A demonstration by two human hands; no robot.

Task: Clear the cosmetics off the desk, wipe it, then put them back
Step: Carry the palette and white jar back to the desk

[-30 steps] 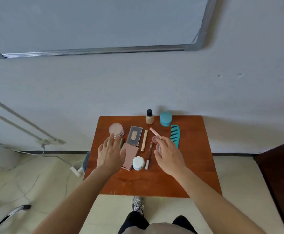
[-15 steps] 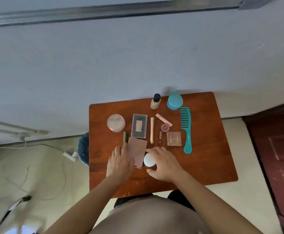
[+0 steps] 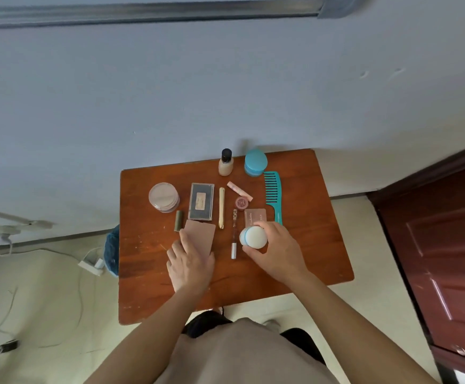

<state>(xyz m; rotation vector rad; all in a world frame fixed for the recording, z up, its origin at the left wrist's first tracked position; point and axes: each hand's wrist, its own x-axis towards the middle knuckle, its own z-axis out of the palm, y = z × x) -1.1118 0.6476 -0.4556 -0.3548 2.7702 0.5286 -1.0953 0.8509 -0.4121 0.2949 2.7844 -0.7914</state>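
A small wooden desk [image 3: 322, 245] carries several cosmetics. My right hand [image 3: 279, 254] grips a small white jar [image 3: 254, 237], raised off the wood near the desk's middle. My left hand [image 3: 191, 263] lies on the near end of a flat pink case [image 3: 201, 236], fingers over its left edge. Behind them lie a round powder compact [image 3: 163, 197], a dark palette [image 3: 201, 201], a gold tube [image 3: 221, 207], a thin wand [image 3: 234, 234], a small pink square case [image 3: 255, 216], a red pot [image 3: 241, 202], a pink stick [image 3: 239, 190], a foundation bottle [image 3: 225, 163], a teal jar [image 3: 255, 162] and a teal comb [image 3: 273, 194].
An olive lipstick tube [image 3: 179, 220] lies left of the pink case. A grey wall stands right behind the desk. A dark red door [image 3: 441, 245] is at the right. A blue bin [image 3: 112, 249] and a power strip [image 3: 91, 266] with cables sit on the floor at the left.
My right hand has closed round the white jar and lifted it to the right, uncovering the wand. My left hand has slid onto the pink case. The view has tilted further down.
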